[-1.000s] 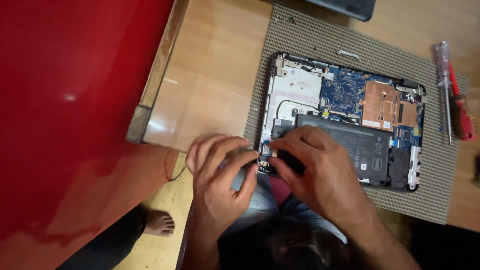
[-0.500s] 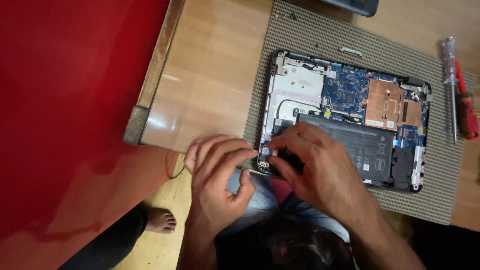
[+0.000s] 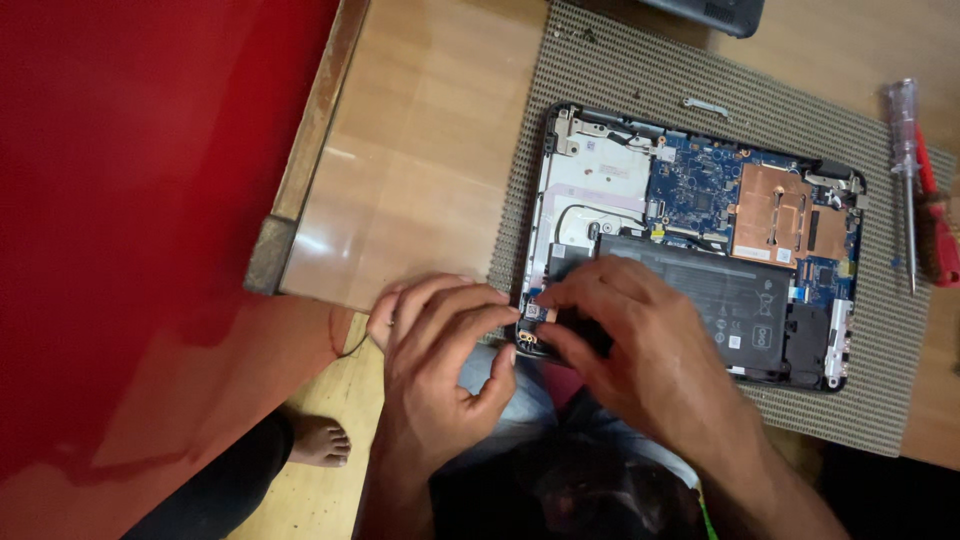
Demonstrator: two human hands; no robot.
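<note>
Nearest the camera, the left hand [image 3: 440,370] curls its fingers against the near left corner of the opened laptop [image 3: 690,240], pinching at a small part there; what it grips is too small to tell. The right hand [image 3: 640,345] presses bent fingers on the same corner, over the black battery [image 3: 720,300], which bears one small white label. The laptop's long axis runs left to right on a woven mat [image 3: 600,90] on the counter [image 3: 430,170]. Beyond the battery sits one copper plate [image 3: 785,215]. Right of the laptop lie two screwdrivers [image 3: 905,170], pointing away.

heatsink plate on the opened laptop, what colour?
Copper-orange heatsink plate, right of the blue board in the laptop; seen in the head view.
</note>
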